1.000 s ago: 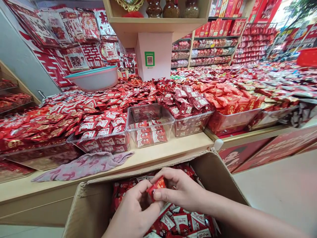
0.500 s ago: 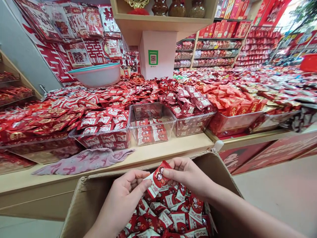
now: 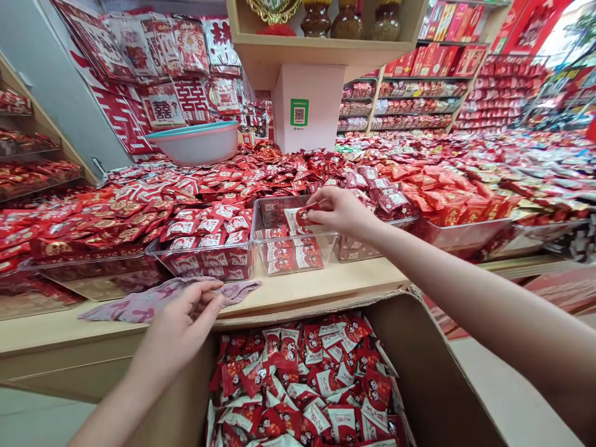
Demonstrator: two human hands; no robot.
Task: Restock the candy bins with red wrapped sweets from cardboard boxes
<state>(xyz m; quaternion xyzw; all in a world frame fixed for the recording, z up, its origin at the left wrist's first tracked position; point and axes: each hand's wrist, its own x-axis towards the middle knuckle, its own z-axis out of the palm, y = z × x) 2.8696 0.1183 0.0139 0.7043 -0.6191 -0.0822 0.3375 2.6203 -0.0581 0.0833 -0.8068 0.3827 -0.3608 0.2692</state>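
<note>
My right hand (image 3: 338,211) pinches a small red-and-white candy packet (image 3: 298,218) between thumb and fingers. It holds the packet at the upper part of a clear plastic bin (image 3: 294,256), above similar packets standing in rows inside. My left hand (image 3: 189,320) hovers near the counter's front edge, in front of the purple-patterned cloth (image 3: 135,301). Its fingers are loosely curled, the thumb apart from them, and nothing shows in it. Below both hands is an open cardboard box (image 3: 433,354) with many loose red-and-white candy packets (image 3: 302,379) in it.
Clear bins heaped with red packets (image 3: 209,233) and orange-red packets (image 3: 459,195) flank the bin on the counter (image 3: 298,288). A pale basin (image 3: 198,144) sits on the packets behind. A white pillar (image 3: 321,112) rises at the back, under a wooden shelf (image 3: 326,53).
My right hand has carried the packet up and forward from over the box to the clear bin. My left hand has let go of the packet and moved left.
</note>
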